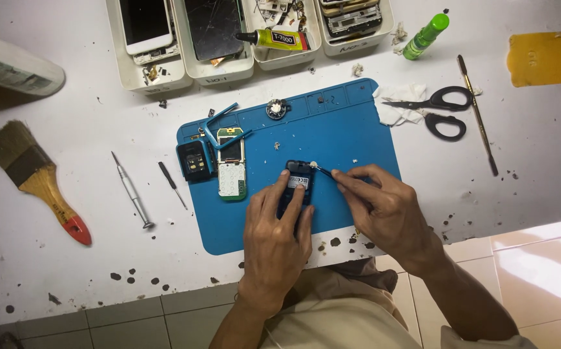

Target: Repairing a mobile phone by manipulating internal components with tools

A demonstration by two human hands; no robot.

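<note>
Dark, opened small phone body [296, 183] is lying under your left hand [277, 236], fingers pressing it flat; your right hand [384, 207] is pinching a thin white-tipped swab [322, 170] against its top edge.

You're at a phone repair bench, blue work mat [358, 129] mid-frame, trays of phone parts [216, 68] along the top, screwdrivers [133, 191] left, scissors [438, 110] upper right.

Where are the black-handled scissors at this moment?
In the head view, the scissors lie on the white table just right of the blue mat, partly on a crumpled white tissue, with a long thin tool beside them.
</note>
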